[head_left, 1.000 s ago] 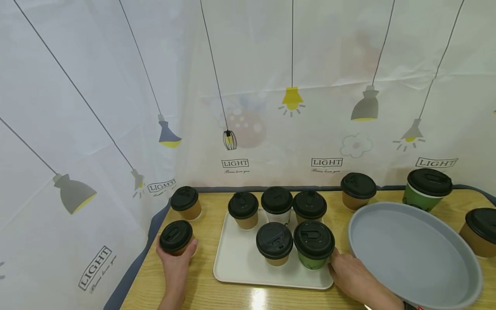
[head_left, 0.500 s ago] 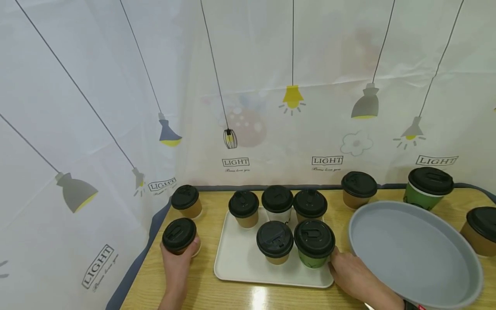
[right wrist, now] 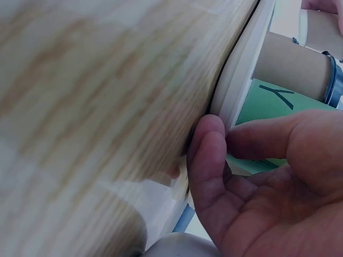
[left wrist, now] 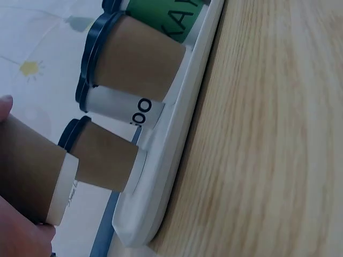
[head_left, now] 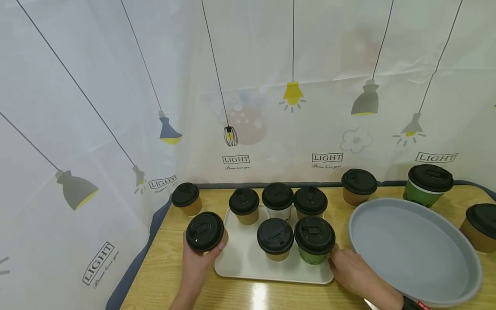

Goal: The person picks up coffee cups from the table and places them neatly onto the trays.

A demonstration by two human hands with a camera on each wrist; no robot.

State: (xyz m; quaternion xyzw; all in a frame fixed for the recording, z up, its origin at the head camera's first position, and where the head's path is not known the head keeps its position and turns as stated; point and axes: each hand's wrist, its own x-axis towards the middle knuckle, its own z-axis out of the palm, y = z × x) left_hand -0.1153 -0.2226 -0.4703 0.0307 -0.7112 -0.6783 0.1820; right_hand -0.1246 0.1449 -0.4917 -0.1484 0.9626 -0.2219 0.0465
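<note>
My left hand (head_left: 195,268) grips a brown paper coffee cup (left wrist: 32,166) with a black lid (head_left: 204,231). The cup is raised at the left side of a white rectangular tray (head_left: 240,265), its lid overlapping the tray's left edge in the head view. At the tray's right side, my right hand (head_left: 350,269) pinches the rim (right wrist: 233,91) between thumb and fingers. Standing on the tray are several lidded cups: a green cup (head_left: 313,257) nearest the right hand, a brown cup (head_left: 277,257) beside it, and a white cup (head_left: 279,213) between two brown ones behind.
Right of the tray lies a large round grey tray (head_left: 410,249). Around it stand a brown cup (head_left: 354,198), a green cup (head_left: 422,193) and another brown cup (head_left: 478,234). One more brown cup (head_left: 191,208) is at the back left. A printed curtain (head_left: 263,129) borders the table.
My left hand has lifted the brown coffee cup off the table's left side and carried it right, toward the white tray. The right hand stays at the tray's rim.
</note>
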